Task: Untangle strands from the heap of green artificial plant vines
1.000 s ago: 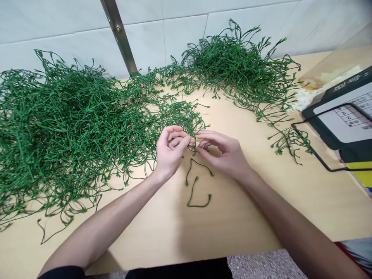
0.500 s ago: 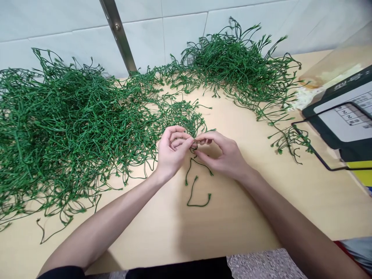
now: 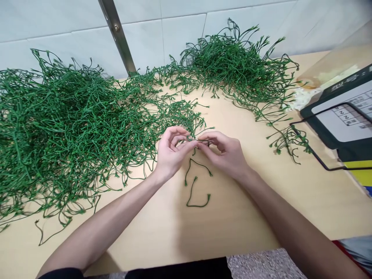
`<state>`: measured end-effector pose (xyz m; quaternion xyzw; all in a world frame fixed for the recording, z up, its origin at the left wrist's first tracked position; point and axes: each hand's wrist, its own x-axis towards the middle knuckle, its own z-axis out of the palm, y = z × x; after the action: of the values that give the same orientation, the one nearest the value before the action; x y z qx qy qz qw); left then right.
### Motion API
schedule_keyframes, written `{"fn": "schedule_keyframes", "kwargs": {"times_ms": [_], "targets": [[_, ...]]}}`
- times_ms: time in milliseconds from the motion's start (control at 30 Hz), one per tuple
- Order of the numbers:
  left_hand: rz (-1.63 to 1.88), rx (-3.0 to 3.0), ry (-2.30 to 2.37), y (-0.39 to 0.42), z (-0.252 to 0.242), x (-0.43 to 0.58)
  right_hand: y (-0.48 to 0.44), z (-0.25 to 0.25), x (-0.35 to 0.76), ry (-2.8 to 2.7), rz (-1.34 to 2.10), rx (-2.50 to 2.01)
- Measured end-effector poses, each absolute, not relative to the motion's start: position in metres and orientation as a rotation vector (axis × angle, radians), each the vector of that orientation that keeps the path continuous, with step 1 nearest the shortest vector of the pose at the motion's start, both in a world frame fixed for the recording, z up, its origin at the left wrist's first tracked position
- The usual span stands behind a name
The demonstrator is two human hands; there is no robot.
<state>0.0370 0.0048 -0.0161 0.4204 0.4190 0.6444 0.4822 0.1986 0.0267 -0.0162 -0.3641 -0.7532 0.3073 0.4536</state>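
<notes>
Between my two hands, over the middle of the table, is a thin green artificial plant stem (image 3: 194,151), partly hidden by the fingers. My left hand (image 3: 173,152) pinches it between thumb and fingers. From the other side, my right hand (image 3: 222,153) grips it too, thumb and fingertips closed and almost touching the left thumb. Below the hands lie two loose stems, one bent like a peak (image 3: 188,170) and one bent like a hook (image 3: 190,197). A large heap of similar green stems (image 3: 72,128) spreads close to my left hand.
A second heap of stems (image 3: 232,58) stands at the back against the tiled wall (image 3: 186,31), with a small bunch (image 3: 286,141) to its right. On the right are a black-and-white labelled package (image 3: 345,112) and small white pieces (image 3: 305,97). A metal post (image 3: 119,38) rises behind the table (image 3: 139,232).
The right thumb has closed up against its fingertips, and the right hand has drawn in toward the left thumb. More of the held stem shows between the hands. The loose stems lie still.
</notes>
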Motion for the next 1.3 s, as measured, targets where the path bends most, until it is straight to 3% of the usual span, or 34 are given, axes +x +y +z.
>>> {"fn": "schedule_keyframes", "kwargs": {"times_ms": [700,1100,1300], "targets": [[1.509,1.139,1.121,0.0034,-0.0158,0.0357,0.0288,-0.0102,0.2018,-1.963,0.46,-0.934],[1.559,1.004,1.005,0.0063,-0.0191,0.0368,0.0274,-0.011,0.2028,-1.959,0.773,-1.028],[1.505,0.947,0.958,0.0042,-0.0161,0.0355,0.0289,-0.0102,0.2032,-2.047,0.726,-0.991]]}}
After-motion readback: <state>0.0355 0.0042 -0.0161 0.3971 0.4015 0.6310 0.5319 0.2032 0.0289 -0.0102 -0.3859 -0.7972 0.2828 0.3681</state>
